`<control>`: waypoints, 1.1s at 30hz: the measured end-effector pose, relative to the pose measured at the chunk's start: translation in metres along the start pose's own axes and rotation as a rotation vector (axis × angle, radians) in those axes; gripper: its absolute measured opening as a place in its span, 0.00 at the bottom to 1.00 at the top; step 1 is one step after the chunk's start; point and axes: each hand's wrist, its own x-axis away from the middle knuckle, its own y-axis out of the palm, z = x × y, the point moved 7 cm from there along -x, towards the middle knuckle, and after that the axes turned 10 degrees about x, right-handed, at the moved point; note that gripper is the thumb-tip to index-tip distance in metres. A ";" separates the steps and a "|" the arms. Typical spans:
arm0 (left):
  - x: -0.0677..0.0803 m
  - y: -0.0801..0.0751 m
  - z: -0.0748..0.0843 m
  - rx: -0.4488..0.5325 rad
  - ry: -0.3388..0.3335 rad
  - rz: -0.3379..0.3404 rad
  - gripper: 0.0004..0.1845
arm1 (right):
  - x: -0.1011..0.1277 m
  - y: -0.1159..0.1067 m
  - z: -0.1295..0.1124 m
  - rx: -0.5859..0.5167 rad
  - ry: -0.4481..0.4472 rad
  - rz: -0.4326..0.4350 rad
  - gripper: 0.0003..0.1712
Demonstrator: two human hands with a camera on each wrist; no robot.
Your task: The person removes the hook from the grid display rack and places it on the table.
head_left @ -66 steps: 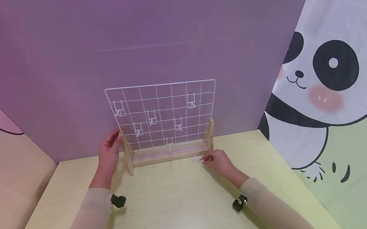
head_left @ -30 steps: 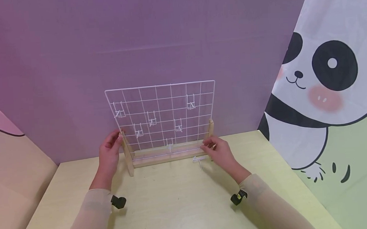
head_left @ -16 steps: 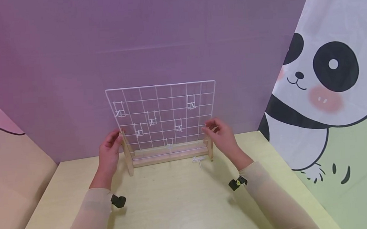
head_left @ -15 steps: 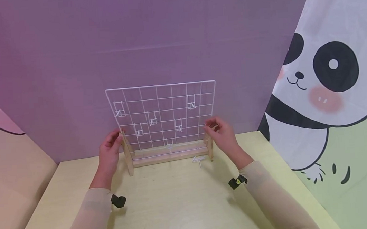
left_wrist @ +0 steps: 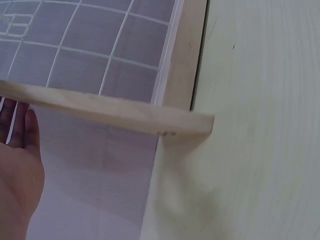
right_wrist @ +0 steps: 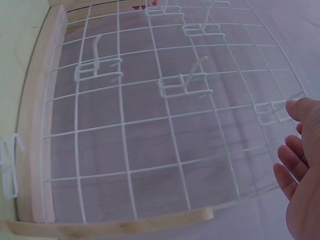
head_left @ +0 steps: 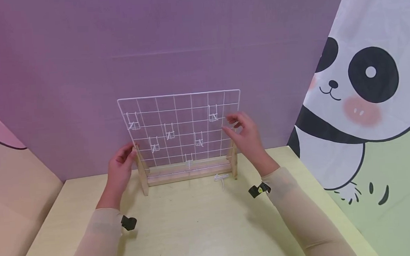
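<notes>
A white wire grid (head_left: 179, 95) stands upright in a wooden stand (head_left: 190, 178). Several white wire hooks hang on it, among them an upper right hook (head_left: 213, 117) and a lower middle one (head_left: 188, 163). My left hand (head_left: 118, 171) grips the stand's left post and the grid edge there; in the left wrist view its fingertips go out of sight behind the post (left_wrist: 100, 107). My right hand (head_left: 248, 135) is raised before the grid's right side, thumb and fingers apart with nothing between them. In the right wrist view the thumb (right_wrist: 300, 107) overlaps the nearest hook.
One loose white hook (head_left: 221, 177) lies on the pale wooden table (head_left: 196, 225), by the stand's right foot. Behind rises a purple backdrop (head_left: 172, 37). A panda picture (head_left: 372, 72) covers the right wall.
My right hand has let go of the loose hook and risen along the right post to the height of the upper right hook. The left hand stays at the left post.
</notes>
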 end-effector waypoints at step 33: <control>-0.007 -0.004 0.032 -0.481 0.004 -0.134 0.22 | -0.019 0.017 -0.021 -0.067 -0.090 0.059 0.08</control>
